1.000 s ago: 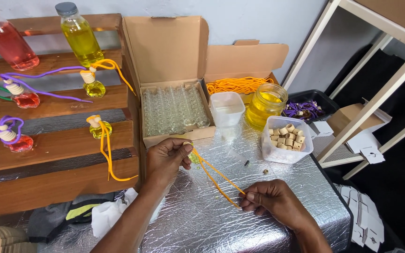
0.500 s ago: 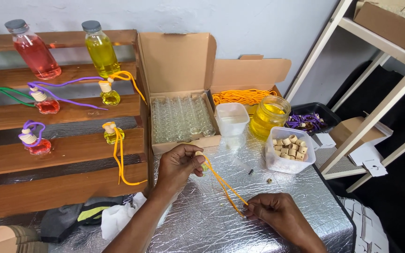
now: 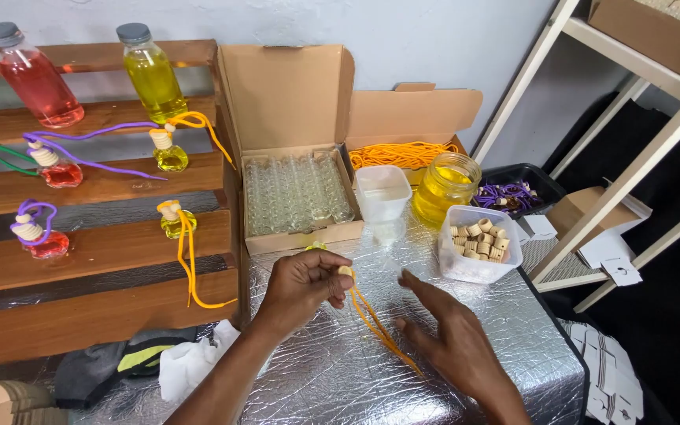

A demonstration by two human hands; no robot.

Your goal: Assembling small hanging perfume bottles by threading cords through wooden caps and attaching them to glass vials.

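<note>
Left hand [image 3: 302, 285] curled, fingers pinching orange cord [image 3: 377, 330], perhaps cork; right hand [image 3: 454, 338] splayed, empty.

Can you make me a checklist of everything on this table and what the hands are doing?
Surface: silver foil-covered table.
Job's things: left hand pinches a small bottle top with orange cord hanging; right hand open beside the cord.
Clutter: box of glass bottles, tub of wooden caps, yellow jar, empty tub, box of orange cords.
Grippers: bare hands only.
Cables: nothing seen.
Surroundings: wooden shelves with filled bottles, white rack.
</note>
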